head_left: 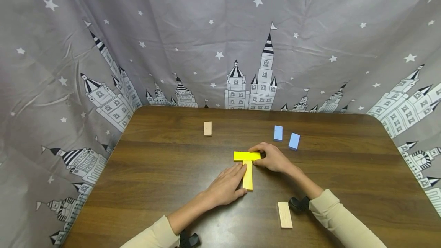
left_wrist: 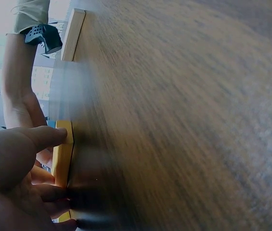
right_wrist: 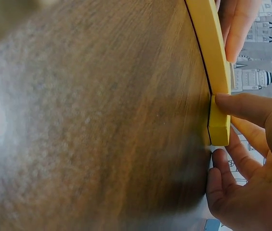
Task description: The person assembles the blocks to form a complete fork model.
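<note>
- Sleeves point(head_left: 348, 219) were cut off at the near edge.
- Pale block point(head_left: 285, 215) lay near right.
- Left hand point(head_left: 225, 185), fingers nearly straight, rested against the lengthwise yellow block point(head_left: 247, 181), hiding part of its left side.
- Right hand point(head_left: 273, 159) pinched the right end of the crosswise yellow block point(head_left: 245, 156), just beyond the lengthwise one, partly covering that end.
- Two blue blocks point(head_left: 278, 133) lay far right, tan block point(head_left: 208, 129) far left.
- Curtain point(head_left: 206, 7) ran out of view.

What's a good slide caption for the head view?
Left hand touches one yellow block, right hand pinches another yellow block, forming a T on a brown table.
</note>
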Available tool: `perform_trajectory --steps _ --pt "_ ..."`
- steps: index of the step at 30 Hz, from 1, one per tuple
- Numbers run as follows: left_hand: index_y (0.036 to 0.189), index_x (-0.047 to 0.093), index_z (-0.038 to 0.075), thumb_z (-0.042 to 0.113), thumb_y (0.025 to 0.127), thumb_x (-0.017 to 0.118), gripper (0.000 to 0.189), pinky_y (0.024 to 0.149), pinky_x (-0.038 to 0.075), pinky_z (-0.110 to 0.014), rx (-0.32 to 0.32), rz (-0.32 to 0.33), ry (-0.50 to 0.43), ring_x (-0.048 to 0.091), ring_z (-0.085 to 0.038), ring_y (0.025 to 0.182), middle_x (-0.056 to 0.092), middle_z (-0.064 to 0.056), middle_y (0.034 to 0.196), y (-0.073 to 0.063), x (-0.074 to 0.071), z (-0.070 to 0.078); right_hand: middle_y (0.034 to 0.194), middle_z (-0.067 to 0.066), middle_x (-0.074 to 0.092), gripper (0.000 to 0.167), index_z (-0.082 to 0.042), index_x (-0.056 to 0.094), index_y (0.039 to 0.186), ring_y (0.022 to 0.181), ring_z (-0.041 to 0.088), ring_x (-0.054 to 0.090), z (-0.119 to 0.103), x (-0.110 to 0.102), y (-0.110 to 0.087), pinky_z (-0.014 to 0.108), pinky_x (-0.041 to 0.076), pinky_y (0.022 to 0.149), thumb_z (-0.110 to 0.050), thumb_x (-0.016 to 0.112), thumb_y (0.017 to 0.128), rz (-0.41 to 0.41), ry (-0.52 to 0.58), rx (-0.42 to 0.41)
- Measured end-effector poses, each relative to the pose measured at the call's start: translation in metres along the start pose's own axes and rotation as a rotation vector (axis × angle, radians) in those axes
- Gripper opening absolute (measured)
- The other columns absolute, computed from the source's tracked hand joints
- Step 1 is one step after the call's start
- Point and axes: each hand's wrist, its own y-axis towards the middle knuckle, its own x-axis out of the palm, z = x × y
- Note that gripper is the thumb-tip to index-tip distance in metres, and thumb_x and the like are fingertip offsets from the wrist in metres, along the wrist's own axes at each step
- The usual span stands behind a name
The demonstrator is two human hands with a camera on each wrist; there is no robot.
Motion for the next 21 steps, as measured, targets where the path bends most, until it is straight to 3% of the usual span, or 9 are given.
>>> perform_trajectory --steps 11,21 --pt "0.153 0.033 -0.002 0.031 0.097 0.067 0.073 0.115 0.027 -0.047 0.006 0.007 0.009 0.030 -0.030 0.145 0.033 -0.019 0.157 0.000 0.000 0.000 0.122 0.013 0.064 0.047 -0.002 0.067 0.127 0.106 0.028 0.058 0.003 -0.003 -0.003 0.046 0.049 0.092 -0.005 0.079 0.082 0.005 0.004 0.002" --pt "0.153 0.034 -0.003 0.030 0.097 0.067 0.073 0.116 0.027 -0.046 0.006 0.008 0.007 0.031 -0.030 0.145 0.033 -0.019 0.157 0.000 0.000 0.001 0.121 0.018 0.062 0.057 0.002 0.056 0.134 0.109 0.036 0.058 0.008 -0.010 -0.030 0.051 0.047 0.094 -0.010 0.079 0.084 0.123 0.006 0.103"
